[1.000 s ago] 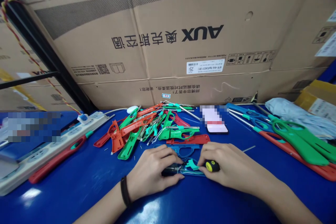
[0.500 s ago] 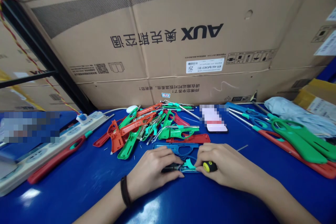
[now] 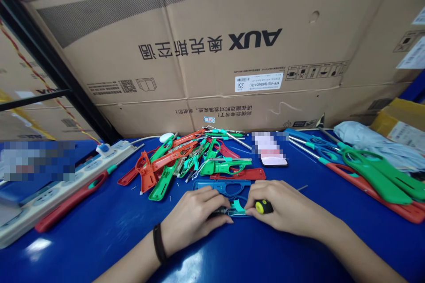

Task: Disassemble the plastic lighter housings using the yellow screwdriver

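The right hand (image 3: 282,205) gripped a screwdriver (image 3: 264,206) by its yellow-capped black handle; the left hand (image 3: 192,216) held a blue frame (image 3: 237,215) with a teal clip (image 3: 237,205) down on the table (image 3: 99,241), the frame lying between both hands; a blue housing (image 3: 222,187) lay just beyond; a pile of red and green plastic parts (image 3: 186,163) sat farther off.
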`<action>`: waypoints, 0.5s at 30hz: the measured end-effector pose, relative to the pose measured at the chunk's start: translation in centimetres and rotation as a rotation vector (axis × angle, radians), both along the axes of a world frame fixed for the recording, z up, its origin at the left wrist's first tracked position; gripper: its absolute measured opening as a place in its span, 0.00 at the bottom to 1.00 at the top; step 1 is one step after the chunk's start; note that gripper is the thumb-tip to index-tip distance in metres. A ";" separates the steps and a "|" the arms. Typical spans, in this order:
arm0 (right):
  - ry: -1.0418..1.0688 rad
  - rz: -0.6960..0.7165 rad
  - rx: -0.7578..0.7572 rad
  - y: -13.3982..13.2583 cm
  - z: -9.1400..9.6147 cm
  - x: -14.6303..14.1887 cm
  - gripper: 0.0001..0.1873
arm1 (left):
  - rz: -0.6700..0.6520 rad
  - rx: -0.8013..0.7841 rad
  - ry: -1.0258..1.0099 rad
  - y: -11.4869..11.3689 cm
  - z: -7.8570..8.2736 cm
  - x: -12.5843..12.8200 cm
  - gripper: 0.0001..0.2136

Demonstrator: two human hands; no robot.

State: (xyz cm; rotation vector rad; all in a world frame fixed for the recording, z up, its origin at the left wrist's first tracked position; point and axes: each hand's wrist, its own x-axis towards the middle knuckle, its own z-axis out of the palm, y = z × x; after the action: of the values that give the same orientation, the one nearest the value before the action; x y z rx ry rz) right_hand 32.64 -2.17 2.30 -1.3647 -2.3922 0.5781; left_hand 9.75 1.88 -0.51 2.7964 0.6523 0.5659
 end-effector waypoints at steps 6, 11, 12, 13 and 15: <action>-0.002 -0.025 -0.024 0.2 0.0 0.1 0.07 | 0.010 0.076 0.073 -0.3 0.2 0.1 0.06; -0.009 -0.028 -0.047 0.3 -0.1 0.2 0.07 | 0.007 0.052 0.084 -0.3 0.1 0.1 0.08; -0.009 -0.028 -0.054 0.2 -0.1 0.2 0.07 | 0.010 0.049 0.088 -0.3 0.1 0.1 0.08; -0.010 -0.028 -0.057 0.2 -0.1 0.3 0.07 | 0.013 0.048 0.092 -0.4 0.1 0.1 0.08; -0.013 -0.030 -0.055 0.1 0.0 0.3 0.07 | 0.019 0.044 0.099 -0.4 0.2 0.1 0.08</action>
State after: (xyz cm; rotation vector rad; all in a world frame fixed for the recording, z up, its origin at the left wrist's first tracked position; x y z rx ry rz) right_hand 32.91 -2.09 2.28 -1.4286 -2.3779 0.6338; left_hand 9.87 1.48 -0.34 2.8772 0.6941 0.4527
